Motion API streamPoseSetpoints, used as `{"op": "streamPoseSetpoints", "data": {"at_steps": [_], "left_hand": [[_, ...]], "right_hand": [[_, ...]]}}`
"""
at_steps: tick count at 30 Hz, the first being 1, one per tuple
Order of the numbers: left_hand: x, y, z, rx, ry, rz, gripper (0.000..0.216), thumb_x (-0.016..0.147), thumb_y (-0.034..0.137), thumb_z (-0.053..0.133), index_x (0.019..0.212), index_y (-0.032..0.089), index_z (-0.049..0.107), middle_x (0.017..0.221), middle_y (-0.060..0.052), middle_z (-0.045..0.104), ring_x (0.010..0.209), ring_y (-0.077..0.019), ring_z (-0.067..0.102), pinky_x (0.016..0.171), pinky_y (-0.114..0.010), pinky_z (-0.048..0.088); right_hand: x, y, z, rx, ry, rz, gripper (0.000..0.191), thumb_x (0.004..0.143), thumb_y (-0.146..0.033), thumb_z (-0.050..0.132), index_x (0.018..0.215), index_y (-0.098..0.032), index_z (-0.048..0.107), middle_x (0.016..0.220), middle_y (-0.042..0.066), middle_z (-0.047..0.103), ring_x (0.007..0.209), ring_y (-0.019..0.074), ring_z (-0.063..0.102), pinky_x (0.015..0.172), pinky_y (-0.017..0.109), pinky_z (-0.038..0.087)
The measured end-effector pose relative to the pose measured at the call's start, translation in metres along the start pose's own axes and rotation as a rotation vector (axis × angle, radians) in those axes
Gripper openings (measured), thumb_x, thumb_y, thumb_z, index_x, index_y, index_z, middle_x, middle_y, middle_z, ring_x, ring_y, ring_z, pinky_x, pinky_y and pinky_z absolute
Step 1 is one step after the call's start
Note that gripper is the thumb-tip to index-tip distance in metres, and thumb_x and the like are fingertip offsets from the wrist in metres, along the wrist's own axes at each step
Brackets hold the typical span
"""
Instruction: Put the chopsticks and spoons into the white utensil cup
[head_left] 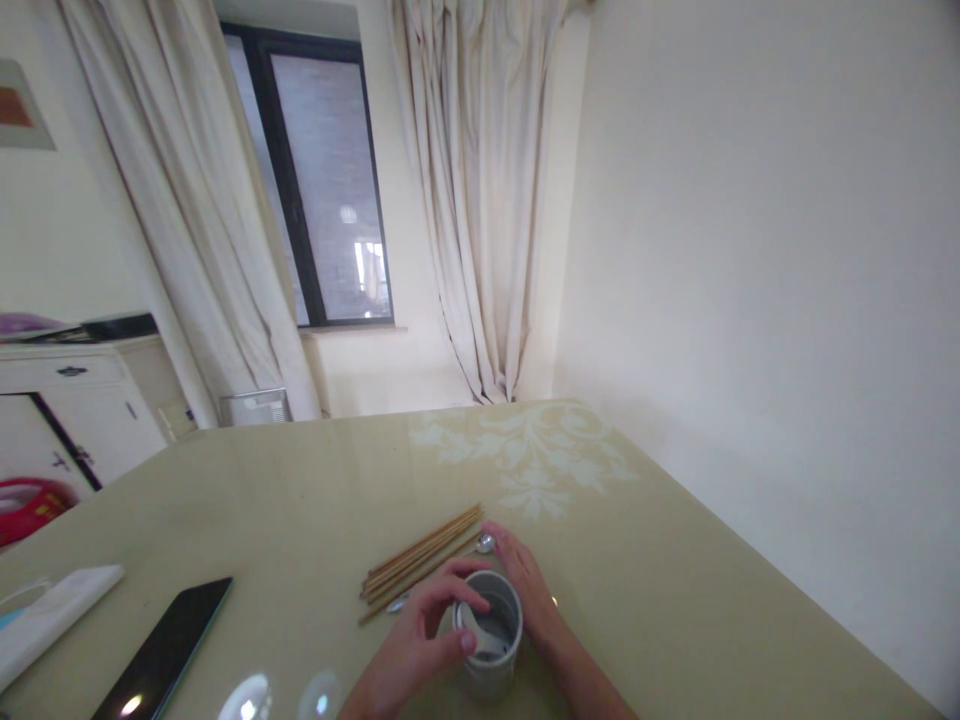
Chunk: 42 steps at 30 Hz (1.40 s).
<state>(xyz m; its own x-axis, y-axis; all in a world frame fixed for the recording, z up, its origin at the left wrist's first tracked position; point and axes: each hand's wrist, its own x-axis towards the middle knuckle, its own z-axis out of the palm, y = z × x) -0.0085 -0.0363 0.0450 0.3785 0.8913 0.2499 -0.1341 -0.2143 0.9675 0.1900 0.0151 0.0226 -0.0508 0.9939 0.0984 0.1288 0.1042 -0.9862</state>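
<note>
A grey cup (491, 680) stands upright near the front edge of the table. My left hand (420, 640) grips its rim, thumb at the near side and fingers reaching over the opening. My right hand (529, 590) lies along the cup's right side with its fingers stretched forward. Its fingertips are beside the shiny bowl of a metal spoon (486, 543). Left of the spoon lie several wooden chopsticks (424, 555), loosely side by side. Another piece of shiny metal (397, 604) shows by their near end, partly hidden by my left hand. Inside the cup, the contents are unclear.
A dark phone-like device (169, 645) lies at the left of the table (300, 500), with a white flat object (56, 620) beyond it. Past the table are a white cabinet (75, 375), a red container (34, 510), curtains (480, 180) and a wall at right.
</note>
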Motion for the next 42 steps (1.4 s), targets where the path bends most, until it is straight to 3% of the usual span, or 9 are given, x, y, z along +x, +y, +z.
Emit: {"op": "streamPoseSetpoints", "data": {"at_steps": [7,14,23,26,30,33,37,42], "left_hand": [[0.001,0.005,-0.001,-0.039,-0.01,-0.034,0.037,0.074,0.056,0.091,0.08,0.022,0.08,0.134,-0.014,0.07,0.126,-0.0346,0.066,0.11,-0.051,0.049],[0.002,0.011,0.002,-0.075,0.034,-0.107,0.039,0.077,0.058,0.088,0.07,0.021,0.077,0.134,-0.015,0.072,0.125,-0.0356,0.067,0.111,-0.055,0.049],[0.008,0.015,-0.004,0.06,0.07,-0.043,0.042,0.079,0.058,0.086,0.072,0.019,0.073,0.133,-0.016,0.07,0.121,-0.033,0.068,0.103,-0.047,0.055],[0.008,0.017,-0.005,0.113,0.091,-0.008,0.04,0.08,0.057,0.085,0.075,0.019,0.072,0.13,-0.016,0.07,0.118,-0.0317,0.069,0.099,-0.043,0.056],[0.009,0.015,-0.005,0.187,0.112,0.018,0.042,0.082,0.058,0.082,0.078,0.019,0.069,0.131,-0.015,0.068,0.112,-0.0286,0.07,0.093,-0.038,0.058],[0.01,0.013,-0.006,0.212,0.132,0.048,0.04,0.084,0.056,0.081,0.078,0.019,0.068,0.128,-0.014,0.066,0.11,-0.0267,0.07,0.091,-0.036,0.059],[0.01,0.011,-0.005,0.242,0.17,0.083,0.039,0.086,0.054,0.08,0.078,0.019,0.065,0.125,-0.012,0.063,0.108,-0.0241,0.068,0.093,-0.035,0.059],[0.009,0.008,-0.005,0.262,0.182,0.108,0.039,0.088,0.054,0.077,0.08,0.019,0.062,0.125,-0.012,0.059,0.112,-0.0241,0.066,0.095,-0.034,0.058]], "right_hand": [[0.002,0.003,0.001,-0.003,-0.007,0.006,0.048,0.104,-0.057,0.051,0.129,-0.025,0.078,0.138,0.009,0.074,0.135,0.0303,0.064,0.124,0.049,0.042],[0.005,0.007,0.003,0.038,-0.013,-0.005,0.064,0.099,-0.074,0.049,0.129,-0.025,0.077,0.139,0.011,0.073,0.136,0.0312,0.063,0.123,0.048,0.042],[0.005,-0.007,0.009,0.098,0.023,-0.079,0.08,0.09,-0.088,0.05,0.123,-0.021,0.079,0.132,0.013,0.076,0.129,0.0328,0.066,0.119,0.048,0.045],[0.005,-0.014,0.007,0.136,0.052,-0.121,0.084,0.089,-0.091,0.048,0.119,-0.02,0.08,0.128,0.013,0.077,0.121,0.0325,0.069,0.111,0.047,0.051],[0.002,-0.024,0.005,0.301,0.039,-0.207,0.074,0.094,-0.084,0.049,0.107,-0.019,0.081,0.116,0.015,0.079,0.11,0.0307,0.072,0.095,0.043,0.058],[-0.003,-0.034,0.004,0.389,-0.077,-0.28,0.061,0.099,-0.074,0.052,0.097,-0.02,0.08,0.101,0.011,0.08,0.096,0.027,0.074,0.089,0.039,0.058],[-0.012,-0.047,0.006,0.343,-0.224,-0.399,0.059,0.1,-0.071,0.055,0.08,-0.021,0.079,0.095,0.009,0.078,0.093,0.0261,0.071,0.093,0.038,0.055],[-0.015,-0.049,0.007,0.25,-0.243,-0.463,0.054,0.1,-0.067,0.059,0.078,-0.022,0.08,0.094,0.008,0.076,0.092,0.0248,0.07,0.09,0.036,0.054]]}}
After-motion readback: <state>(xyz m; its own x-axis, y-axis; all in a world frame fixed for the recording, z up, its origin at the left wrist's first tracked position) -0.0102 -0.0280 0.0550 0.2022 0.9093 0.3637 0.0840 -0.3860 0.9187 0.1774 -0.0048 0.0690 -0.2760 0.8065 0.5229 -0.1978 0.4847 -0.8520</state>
